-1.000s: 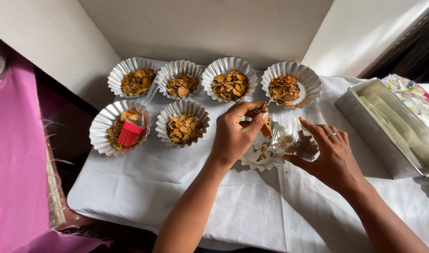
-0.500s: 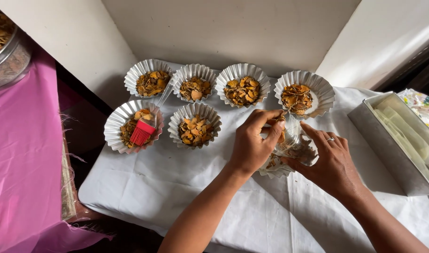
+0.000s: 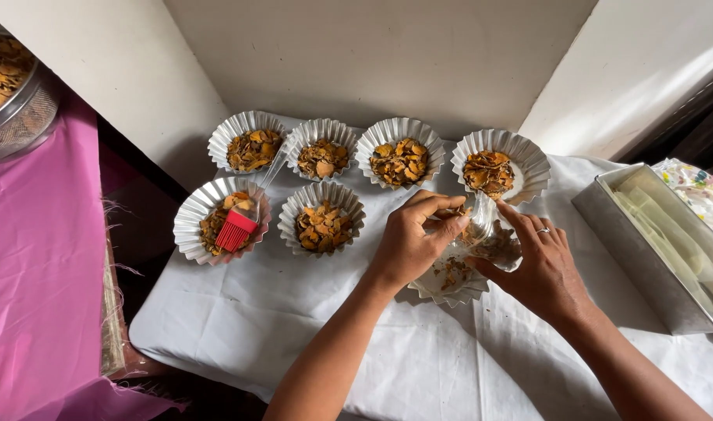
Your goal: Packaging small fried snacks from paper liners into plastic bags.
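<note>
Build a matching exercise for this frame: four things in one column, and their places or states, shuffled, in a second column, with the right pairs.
Things:
1. red brush
2. metal tray
3. clear glass
4. pink cloth

Places or states:
A. tilted over a foil cup, between both hands
B. at the table's right edge, lined with pale strips
C. lying in the front left foil cup
D. spread out left of the white table

Pairs: 1-C, 2-B, 3-A, 4-D
</note>
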